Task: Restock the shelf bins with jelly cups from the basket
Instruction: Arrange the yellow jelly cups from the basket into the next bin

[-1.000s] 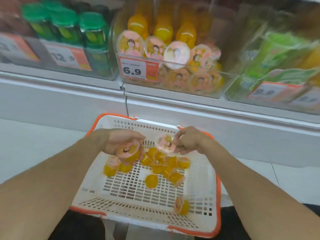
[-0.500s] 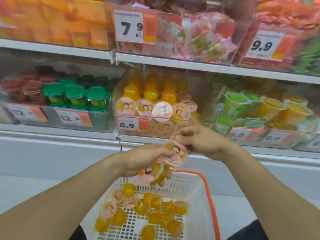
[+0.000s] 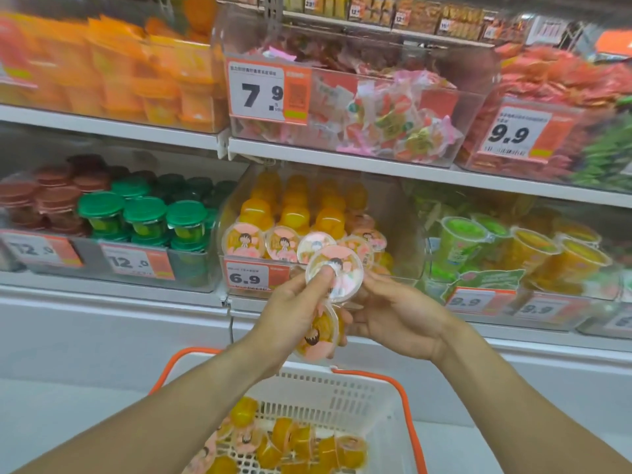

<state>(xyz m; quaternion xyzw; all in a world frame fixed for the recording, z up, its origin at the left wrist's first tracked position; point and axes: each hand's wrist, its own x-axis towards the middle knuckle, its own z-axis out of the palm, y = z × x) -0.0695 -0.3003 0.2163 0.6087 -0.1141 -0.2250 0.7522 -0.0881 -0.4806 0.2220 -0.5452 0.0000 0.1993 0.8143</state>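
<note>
- Two cups: the left hand pinches the upper cup, lower cup against its palm.
- Right hand fingers touch the upper cup; its grip is hidden.

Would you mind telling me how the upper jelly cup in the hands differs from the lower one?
The upper jelly cup shows its round printed lid nearly face-on; the lower jelly cup is tilted, so its orange body shows beside the lid. The upper one is pinched by the left hand with the right hand at its far edge; the lower one sits in the left hand's fingers. Both carry the same pink cartoon lid.
</note>
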